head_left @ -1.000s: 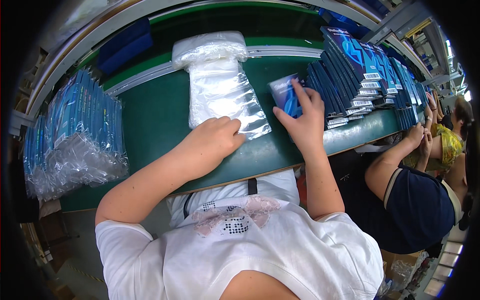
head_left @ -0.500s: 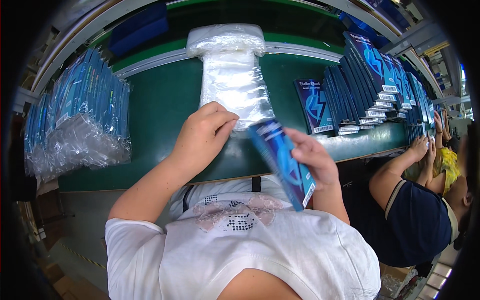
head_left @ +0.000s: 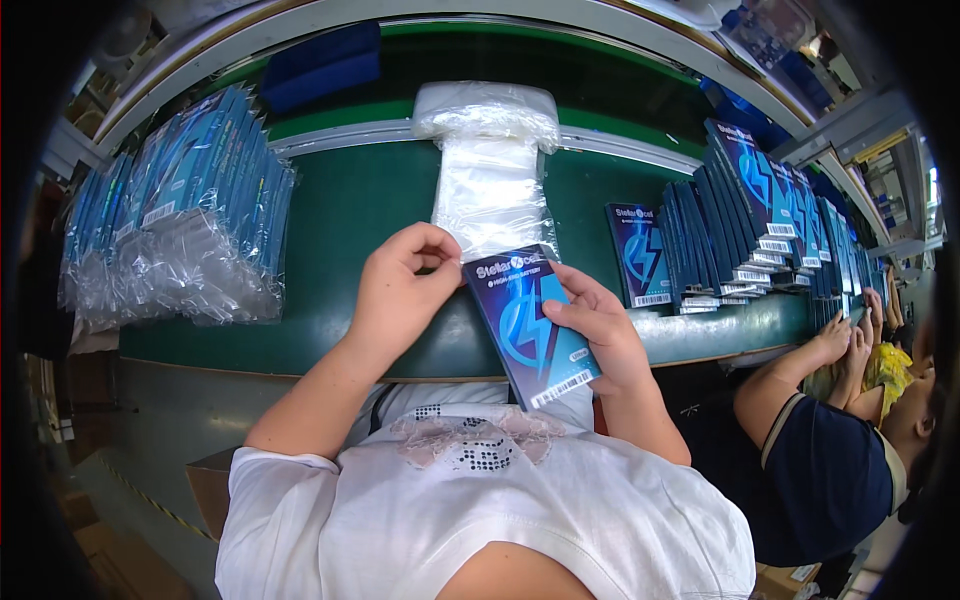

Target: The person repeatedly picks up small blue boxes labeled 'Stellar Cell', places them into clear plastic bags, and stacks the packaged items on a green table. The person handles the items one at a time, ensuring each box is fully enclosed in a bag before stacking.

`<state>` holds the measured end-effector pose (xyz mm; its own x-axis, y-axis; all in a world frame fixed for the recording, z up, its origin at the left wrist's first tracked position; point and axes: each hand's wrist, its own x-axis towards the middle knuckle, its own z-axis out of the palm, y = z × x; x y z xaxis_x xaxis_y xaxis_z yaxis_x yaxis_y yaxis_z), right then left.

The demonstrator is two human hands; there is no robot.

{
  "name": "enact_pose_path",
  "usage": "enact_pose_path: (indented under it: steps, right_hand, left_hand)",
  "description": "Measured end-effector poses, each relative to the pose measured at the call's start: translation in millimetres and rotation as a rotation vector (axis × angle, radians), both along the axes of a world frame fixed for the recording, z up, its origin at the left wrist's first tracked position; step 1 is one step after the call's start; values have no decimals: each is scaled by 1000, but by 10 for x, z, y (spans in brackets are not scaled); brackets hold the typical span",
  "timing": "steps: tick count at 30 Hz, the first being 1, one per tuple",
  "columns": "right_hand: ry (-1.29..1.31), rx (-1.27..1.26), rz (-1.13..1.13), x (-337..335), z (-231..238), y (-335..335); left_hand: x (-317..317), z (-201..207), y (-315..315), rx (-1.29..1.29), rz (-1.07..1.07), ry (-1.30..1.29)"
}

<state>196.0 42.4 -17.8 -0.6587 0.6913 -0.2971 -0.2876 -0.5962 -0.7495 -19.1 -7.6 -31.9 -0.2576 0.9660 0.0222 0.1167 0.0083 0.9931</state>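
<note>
While your left hand (head_left: 405,285) stays at the near end of the stack of clear plastic bags (head_left: 490,190), your right hand (head_left: 610,335) has brought one blue box (head_left: 530,325) in from the right. One second ago that box is just beside the row of blue boxes (head_left: 715,235) near the tabletop's right end, your right fingers spread over it; half a second ago it is steeply tilted and apart from your left hand. Now its printed face is turned up to view, and it is held over the tabletop's (head_left: 350,190) near edge, its upper end beside your left fingertips.

Your right thumb presses on the face with the fingers behind, pinching the box by its right side. Your left fingers are curled inward; whether they pinch film cannot be determined. The change means, in my judgement, that box and bags are within reach of both hands. The bagged boxes (head_left: 220,190) stand at the tabletop's left end.
</note>
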Motion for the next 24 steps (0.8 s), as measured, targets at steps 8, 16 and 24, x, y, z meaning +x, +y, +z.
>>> enact_pose_path:
  steps: [8, 16, 24]
  right_hand:
    - [-130, 212, -373, -511, -29, 91]
    - [-253, 488, -303, -792, -11, 232]
    - [-307, 1086, -33, -679, 292, 345]
  left_hand:
    - [22, 176, -40, 362, -30, 396]
    - [-73, 189, 226, 80, -36, -736]
    - [-141, 330, 61, 99, -155, -901]
